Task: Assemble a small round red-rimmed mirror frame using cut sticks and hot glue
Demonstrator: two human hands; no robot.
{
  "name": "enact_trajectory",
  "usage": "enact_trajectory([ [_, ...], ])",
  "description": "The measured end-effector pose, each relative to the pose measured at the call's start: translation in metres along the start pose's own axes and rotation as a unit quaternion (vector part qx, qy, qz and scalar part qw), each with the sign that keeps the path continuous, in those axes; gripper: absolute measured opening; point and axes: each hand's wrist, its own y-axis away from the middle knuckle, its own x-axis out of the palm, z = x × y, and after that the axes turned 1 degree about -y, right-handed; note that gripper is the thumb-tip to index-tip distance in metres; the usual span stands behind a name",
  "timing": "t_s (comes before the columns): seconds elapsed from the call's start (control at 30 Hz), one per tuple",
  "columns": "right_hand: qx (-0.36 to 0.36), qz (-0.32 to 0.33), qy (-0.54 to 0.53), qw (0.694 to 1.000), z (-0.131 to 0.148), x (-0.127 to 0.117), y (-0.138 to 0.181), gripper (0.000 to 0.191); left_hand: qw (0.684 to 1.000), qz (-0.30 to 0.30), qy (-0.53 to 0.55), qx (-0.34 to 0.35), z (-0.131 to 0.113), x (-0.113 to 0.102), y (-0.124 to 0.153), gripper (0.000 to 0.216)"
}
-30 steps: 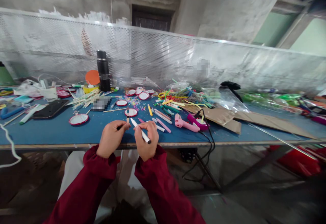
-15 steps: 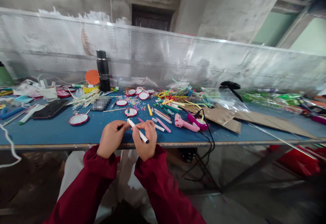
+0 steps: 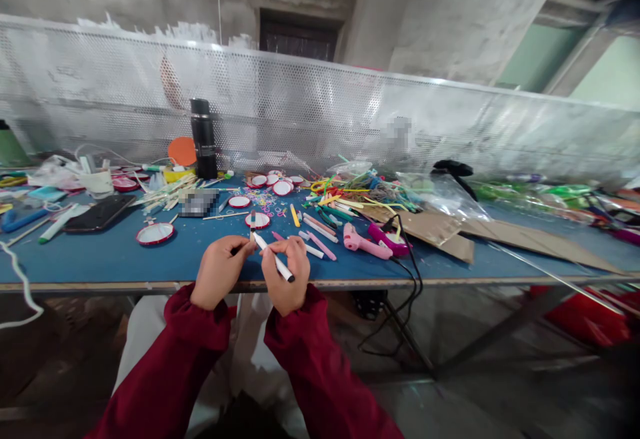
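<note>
My left hand (image 3: 220, 271) is closed, thumb and fingertips pinching the lower end of a small flat stick (image 3: 253, 220) that stands upright and shows a dark section. In my right hand (image 3: 287, 274) a white marker (image 3: 280, 264) is gripped like a pen, its black end toward me. The marker's tip is at the stick, close to my left fingertips; whether they touch I cannot make out. Just behind the stick lies a round red-rimmed white disc (image 3: 263, 220) on the blue table (image 3: 100, 259).
Several markers (image 3: 320, 226), a pink glue gun (image 3: 367, 244) with a black cable and cardboard pieces (image 3: 430, 229) lie to the right. On the left are a phone (image 3: 100, 214), another red-rimmed disc (image 3: 155, 233) and a black bottle (image 3: 203, 139). A perforated metal screen (image 3: 320, 106) runs behind.
The view has shifted very slightly. Both hands keep their holds on the stick and the marker, with hardly any visible movement.
</note>
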Motion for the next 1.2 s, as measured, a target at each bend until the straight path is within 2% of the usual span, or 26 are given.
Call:
enact_trajectory([
  [0.3,0.010,-0.023,0.011,1.000,-0.0040,0.0013,0.0014,0.012,1.000,-0.008,0.011,-0.008,-0.0015,-0.0003,0.0007,0.028],
  [1.0,0.005,0.001,0.006,1.000,-0.0023,0.0007,0.0007,0.011,1.000,-0.001,-0.004,0.006,0.0004,-0.0006,-0.0002,0.030],
  [1.2,0.020,-0.017,0.016,1.000,-0.0028,0.0008,0.0010,0.011,1.000,-0.007,0.001,-0.001,-0.0018,-0.0013,0.0004,0.029],
])
